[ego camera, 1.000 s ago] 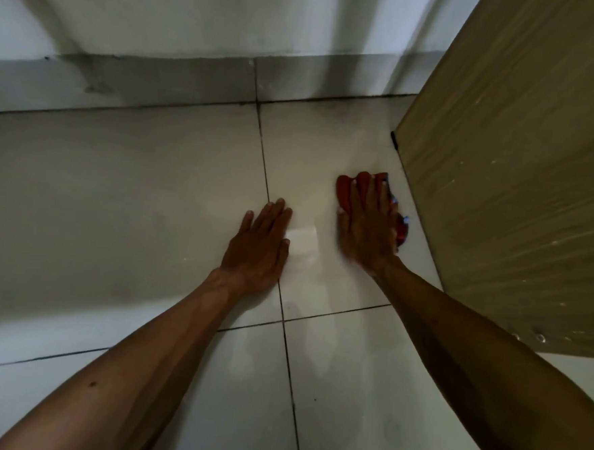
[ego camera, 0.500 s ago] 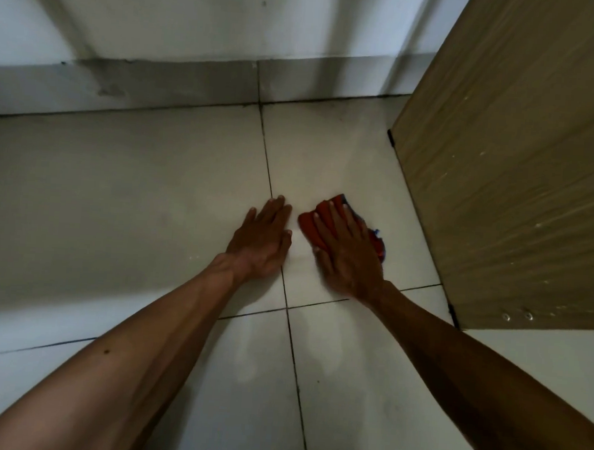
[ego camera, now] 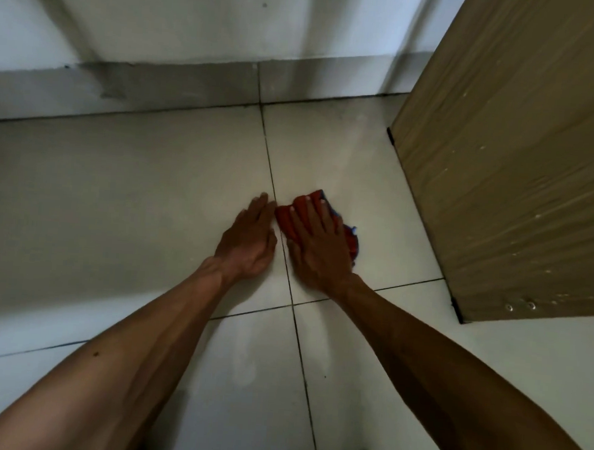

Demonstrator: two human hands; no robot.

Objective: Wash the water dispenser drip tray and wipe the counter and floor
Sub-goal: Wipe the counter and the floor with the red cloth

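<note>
Both hands flat, fingers straight: right hand (ego camera: 318, 247) presses red-and-blue cloth (ego camera: 283, 218) onto pale tiled floor (ego camera: 150, 197), left hand (ego camera: 249, 239) braces beside. Best w/ even pressure, overlapping strokes twd brown wooden cabinet (ego camera: 521, 170).

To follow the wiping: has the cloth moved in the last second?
Yes. The cloth slid left, away from the cabinet, and now reaches the grout line beside the left hand.
</note>
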